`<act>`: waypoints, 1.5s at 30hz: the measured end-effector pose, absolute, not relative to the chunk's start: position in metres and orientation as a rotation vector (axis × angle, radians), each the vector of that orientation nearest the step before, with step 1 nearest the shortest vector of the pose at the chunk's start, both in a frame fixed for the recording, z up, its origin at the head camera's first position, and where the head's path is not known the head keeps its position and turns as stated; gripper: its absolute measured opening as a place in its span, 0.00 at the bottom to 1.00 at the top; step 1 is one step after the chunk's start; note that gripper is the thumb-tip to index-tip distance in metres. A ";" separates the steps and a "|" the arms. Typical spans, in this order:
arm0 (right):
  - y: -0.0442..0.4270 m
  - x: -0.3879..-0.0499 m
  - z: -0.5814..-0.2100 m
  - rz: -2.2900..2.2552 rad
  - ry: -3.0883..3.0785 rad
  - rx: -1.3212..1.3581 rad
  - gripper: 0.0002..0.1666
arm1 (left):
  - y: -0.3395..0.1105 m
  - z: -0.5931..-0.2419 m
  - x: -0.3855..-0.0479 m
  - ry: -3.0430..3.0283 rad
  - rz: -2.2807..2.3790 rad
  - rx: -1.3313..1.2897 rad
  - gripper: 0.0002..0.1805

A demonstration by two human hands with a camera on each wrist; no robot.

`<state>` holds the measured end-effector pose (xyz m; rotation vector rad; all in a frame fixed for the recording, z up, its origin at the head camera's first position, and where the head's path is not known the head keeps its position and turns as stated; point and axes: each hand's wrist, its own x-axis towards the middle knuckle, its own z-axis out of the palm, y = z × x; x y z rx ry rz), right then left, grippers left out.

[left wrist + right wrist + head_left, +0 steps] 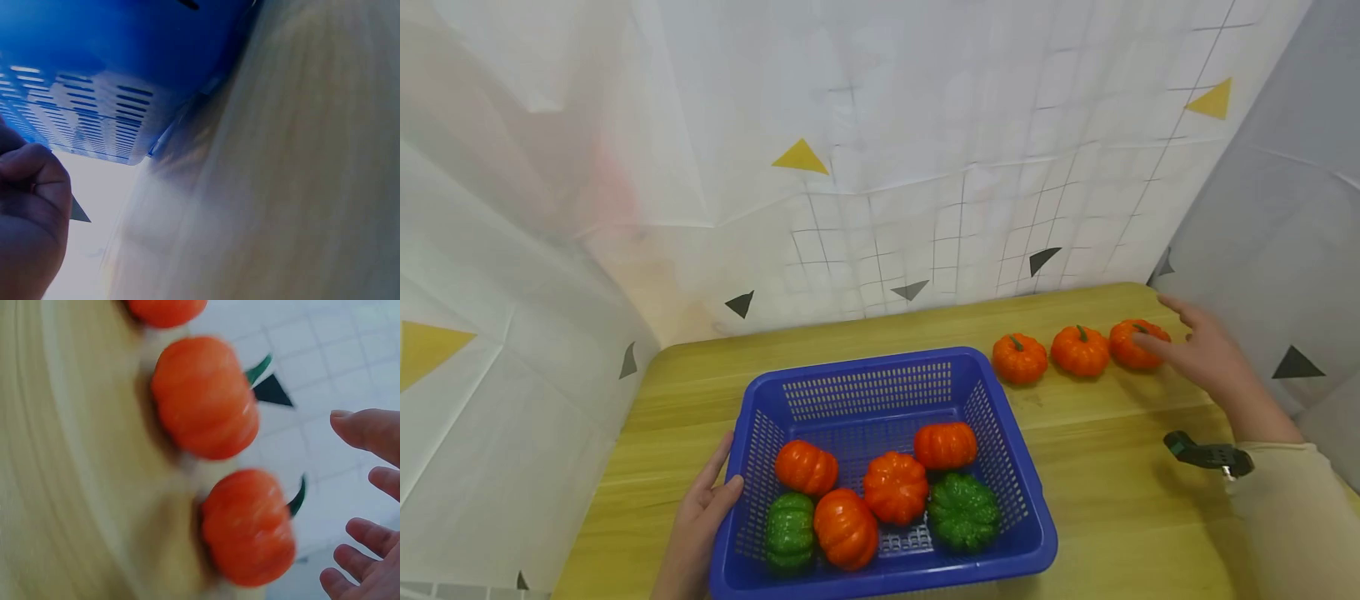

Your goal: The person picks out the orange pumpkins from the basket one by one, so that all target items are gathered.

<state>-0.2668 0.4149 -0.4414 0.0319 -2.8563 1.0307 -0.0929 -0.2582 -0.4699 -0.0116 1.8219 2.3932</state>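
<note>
A blue basket (880, 367) holds several orange and green pumpkins, among them an orange one (895, 487) and a green one (964, 512). My left hand (696, 521) is at the basket's left rim, thumb on the edge; in the left wrist view the hand (31, 212) is beside the basket's slotted wall (94, 112). Three orange pumpkins stand in a row to the basket's right: left (1019, 359), middle (1080, 351), right (1138, 343). My right hand (1213, 354), fingers spread, hovers by the rightmost, also seen in the right wrist view (249, 527); the hand (372, 550) holds nothing.
The wooden table (1120, 492) extends around the basket. A white patterned sheet (910, 225) hangs behind the table, with further sheets at the left (512, 375) and right (1277, 275). A dark strap device (1206, 454) is at my right wrist.
</note>
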 end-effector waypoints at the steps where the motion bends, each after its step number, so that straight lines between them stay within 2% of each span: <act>1: 0.411 -0.265 -0.437 1.016 -2.855 0.044 0.55 | -0.258 -0.470 -0.093 1.821 2.394 -0.009 0.34; 11: 0.355 -0.246 -0.387 1.017 -2.819 0.280 0.52 | -0.258 -0.470 -0.093 1.826 2.389 -0.015 0.33; 16: 0.327 -0.242 -0.376 1.108 -2.787 0.432 0.49 | -0.257 -0.469 -0.093 1.827 2.382 -0.038 0.33; 31: 0.263 -0.230 -0.369 1.137 -2.742 0.838 0.43 | -0.259 -0.469 -0.094 1.797 2.406 0.038 0.32; 45: 0.210 -0.227 -0.381 1.405 -2.725 1.201 0.41 | -0.259 -0.471 -0.093 1.815 2.399 0.020 0.33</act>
